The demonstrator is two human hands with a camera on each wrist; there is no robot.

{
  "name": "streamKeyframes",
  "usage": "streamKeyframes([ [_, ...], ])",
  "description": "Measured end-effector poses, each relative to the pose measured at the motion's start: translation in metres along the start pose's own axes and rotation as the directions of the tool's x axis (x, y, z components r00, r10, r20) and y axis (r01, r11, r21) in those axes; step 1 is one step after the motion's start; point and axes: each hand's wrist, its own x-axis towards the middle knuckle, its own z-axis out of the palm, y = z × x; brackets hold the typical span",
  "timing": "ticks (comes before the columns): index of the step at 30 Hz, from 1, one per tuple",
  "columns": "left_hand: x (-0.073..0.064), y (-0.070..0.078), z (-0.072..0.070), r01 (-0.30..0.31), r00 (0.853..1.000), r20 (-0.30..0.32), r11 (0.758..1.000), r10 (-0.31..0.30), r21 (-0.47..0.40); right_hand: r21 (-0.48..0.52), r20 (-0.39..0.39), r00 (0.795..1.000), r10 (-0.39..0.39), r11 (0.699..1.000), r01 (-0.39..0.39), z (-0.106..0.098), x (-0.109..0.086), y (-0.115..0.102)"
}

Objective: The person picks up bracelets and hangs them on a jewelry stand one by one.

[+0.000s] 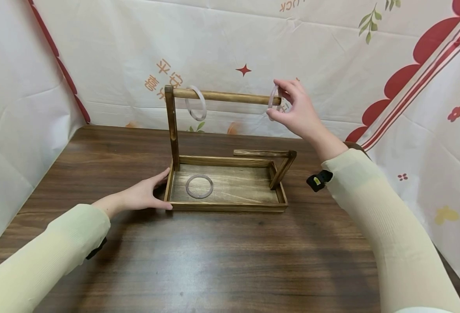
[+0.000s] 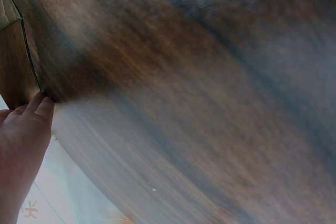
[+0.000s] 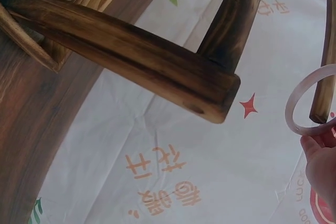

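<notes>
A wooden jewelry stand (image 1: 226,207) with a tray base and two horizontal bars rests on the table. At the free right end of its upper bar (image 1: 234,97), my right hand (image 1: 298,108) pinches a pale bangle (image 1: 271,98) between thumb and fingertips. The right wrist view shows this bangle (image 3: 295,98) around the bar's tip. Another pale bangle (image 1: 201,104) hangs near the bar's left end. A third bangle (image 1: 211,186) lies flat inside the tray. My left hand (image 1: 144,194) holds the tray's left end, thumb at the front corner, fingers toward the back.
The stand's lower bar (image 1: 261,153) runs left from a short post (image 1: 282,171) on the right. Dark wood tabletop (image 1: 222,261) surrounds the stand. A printed white cloth (image 1: 230,39) hangs behind and along both sides.
</notes>
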Motion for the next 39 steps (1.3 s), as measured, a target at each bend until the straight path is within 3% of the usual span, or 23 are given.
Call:
streamKeyframes([
  [17, 0.0, 0.0, 0.0, 0.0, 1.0, 0.003, 1.0, 0.0, 0.002, -0.006, 0.037, 0.999, -0.007, 1.0, 0.007, 0.006, 0.008, -0.011],
  [32, -0.001, 0.001, 0.0, -0.002, 1.0, -0.007, 1.0, 0.002, 0.003, -0.119, 0.07, 0.997, -0.037, 0.992, 0.045, 0.009, 0.012, -0.02],
  [39, -0.001, 0.001, -0.001, 0.003, 1.0, 0.008, 1.0, -0.003, 0.008, -0.081, 0.095, 0.995, -0.019, 0.996, 0.027, 0.012, 0.013, -0.026],
])
